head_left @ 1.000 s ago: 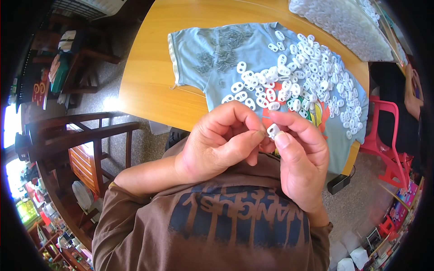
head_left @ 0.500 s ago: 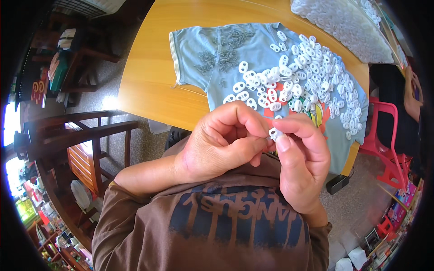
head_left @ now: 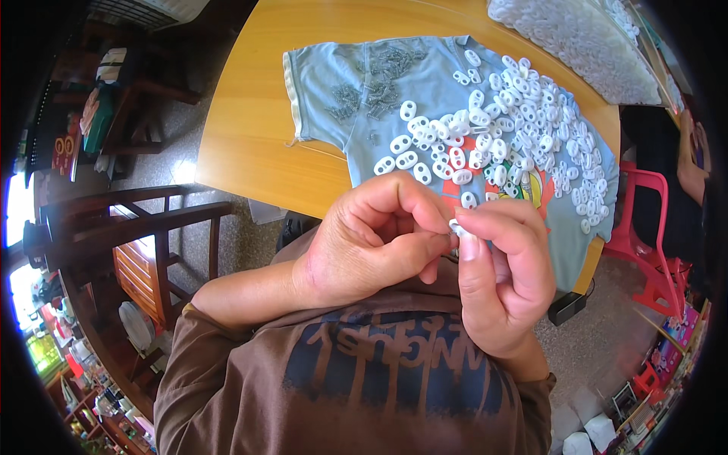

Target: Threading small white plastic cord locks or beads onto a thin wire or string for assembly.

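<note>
My right hand (head_left: 506, 277) pinches a small white plastic cord lock piece (head_left: 456, 227) between thumb and index finger. Only one end of the piece shows past the fingertips. Directly beside it, my left hand (head_left: 373, 236) is closed in a pinch, its thumb and index fingertips against the piece. Whatever those left fingers hold is hidden. Beyond both hands, a heap of white oval two-hole cord lock pieces (head_left: 531, 114) is spread over a light blue T-shirt (head_left: 322, 80). Small metal springs (head_left: 383, 91) lie in a patch near the shirt's sleeve.
The shirt lies on a yellow wooden table (head_left: 254, 114). At the far right stands a large clear bag of white pieces (head_left: 572, 49). A red plastic chair (head_left: 644, 227) is on the right, beside another person's arm (head_left: 691, 163). A wooden chair (head_left: 144, 265) stands to the left.
The cord lock piece has turned in my right fingers, so less of its holed face shows. My right hand has shifted slightly left; the left hand stays nearly still.
</note>
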`<move>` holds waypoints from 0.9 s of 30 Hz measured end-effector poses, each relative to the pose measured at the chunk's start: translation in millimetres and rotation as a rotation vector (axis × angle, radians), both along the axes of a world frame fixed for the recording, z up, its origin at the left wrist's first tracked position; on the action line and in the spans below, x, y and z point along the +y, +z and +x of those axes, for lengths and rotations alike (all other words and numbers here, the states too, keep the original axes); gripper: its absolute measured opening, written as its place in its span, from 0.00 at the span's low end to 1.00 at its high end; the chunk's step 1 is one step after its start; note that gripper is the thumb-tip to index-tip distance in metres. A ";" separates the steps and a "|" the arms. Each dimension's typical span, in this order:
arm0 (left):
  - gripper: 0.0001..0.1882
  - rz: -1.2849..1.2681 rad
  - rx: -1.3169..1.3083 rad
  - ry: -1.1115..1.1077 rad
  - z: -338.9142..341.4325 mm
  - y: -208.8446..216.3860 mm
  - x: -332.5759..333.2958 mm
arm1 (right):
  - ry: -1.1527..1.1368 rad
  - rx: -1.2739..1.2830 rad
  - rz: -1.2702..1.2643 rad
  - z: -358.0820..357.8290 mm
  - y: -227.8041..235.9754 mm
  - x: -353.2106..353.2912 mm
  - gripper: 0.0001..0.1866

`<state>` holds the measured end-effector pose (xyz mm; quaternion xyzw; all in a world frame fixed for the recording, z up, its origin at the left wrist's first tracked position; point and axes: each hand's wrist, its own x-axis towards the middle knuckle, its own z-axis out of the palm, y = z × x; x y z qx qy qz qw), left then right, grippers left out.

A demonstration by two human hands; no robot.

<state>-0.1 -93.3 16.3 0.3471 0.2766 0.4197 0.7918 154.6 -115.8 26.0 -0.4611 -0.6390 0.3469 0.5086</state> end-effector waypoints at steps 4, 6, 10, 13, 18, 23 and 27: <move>0.05 -0.014 0.028 -0.014 -2.9 0.1 -1.2 | -0.006 -0.045 0.054 0.9 -2.7 -0.7 0.13; 0.05 -0.014 0.043 -0.013 -3.4 1.3 -1.9 | -0.002 -0.052 0.044 1.4 -2.2 -1.2 0.13; 0.05 -0.007 0.059 -0.017 -3.4 1.6 -2.2 | -0.001 -0.035 0.022 1.1 -2.8 -1.6 0.13; 0.06 -0.057 0.038 -0.018 -2.6 4.0 -1.9 | 0.013 -0.004 -0.001 0.7 -1.7 -1.9 0.13; 0.08 -0.066 0.061 -0.029 -2.3 4.3 -1.2 | 0.035 -0.011 -0.004 1.3 -0.6 -1.4 0.13; 0.09 -0.058 0.077 -0.050 -2.6 3.3 -1.4 | 0.076 -0.043 -0.007 2.8 -0.3 -1.7 0.09; 0.09 -0.066 0.079 -0.053 -2.6 2.4 -2.2 | 0.075 -0.023 -0.037 2.6 -2.0 -2.4 0.09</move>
